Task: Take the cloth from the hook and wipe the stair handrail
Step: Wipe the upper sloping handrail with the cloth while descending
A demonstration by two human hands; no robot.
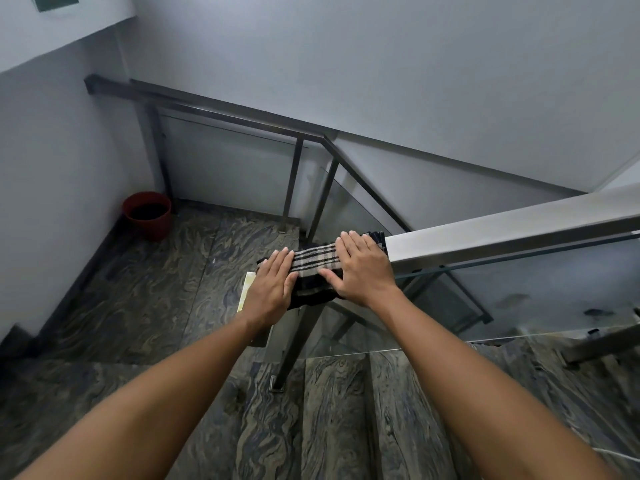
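A checked cloth [314, 261], beige with dark stripes, is draped over the left end of the square steel handrail [502, 233], its dark part hanging down the near side. My left hand [272, 285] lies flat on the cloth's left end. My right hand [363, 268] presses on its right end, fingers spread, thumb along the near side. Both hands rest on top of the rail. No hook is in view.
Glass panels [540, 306] hang under the rail. A second dark handrail [221, 110] runs along the lower flight. Marbled dark stone steps [332, 410] descend to a landing with a red bucket [148, 214] in its corner. A pale yellow strip [245, 289] lies beside my left hand.
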